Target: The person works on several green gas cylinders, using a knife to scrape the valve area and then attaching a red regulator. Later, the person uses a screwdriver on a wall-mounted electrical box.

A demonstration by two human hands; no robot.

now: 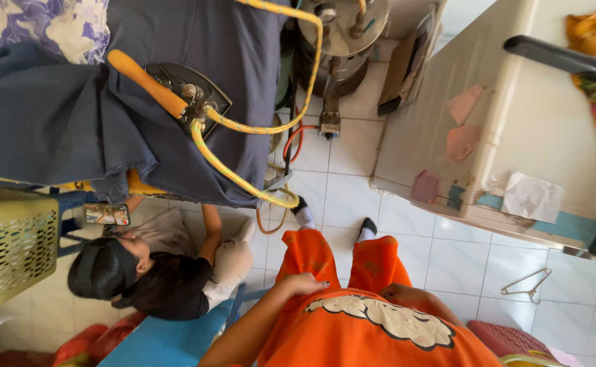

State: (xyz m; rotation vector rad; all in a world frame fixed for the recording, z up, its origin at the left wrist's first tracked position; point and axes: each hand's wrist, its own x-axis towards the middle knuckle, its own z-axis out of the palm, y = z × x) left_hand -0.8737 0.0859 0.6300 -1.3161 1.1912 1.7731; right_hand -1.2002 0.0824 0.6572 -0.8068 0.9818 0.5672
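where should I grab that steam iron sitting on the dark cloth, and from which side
Take the steam iron by its orange handle, the long bar lying clear above the metal body. Come from the handle's free left end: the yellow braided hoses leave the body at the other end and would get in the way. Both hands, left hand and right hand, rest at the person's waist.

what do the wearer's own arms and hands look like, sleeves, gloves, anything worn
Both arms are bare to the edge of the picture, with no sleeves and no gloves. The left hand has dark polish on its nails. The right hand is partly hidden, with no ring or watch in view.

Steam iron (175, 95) w/ yellow hose (243, 129) on dark cloth (53, 115), wire hanger (528, 284) on floor.
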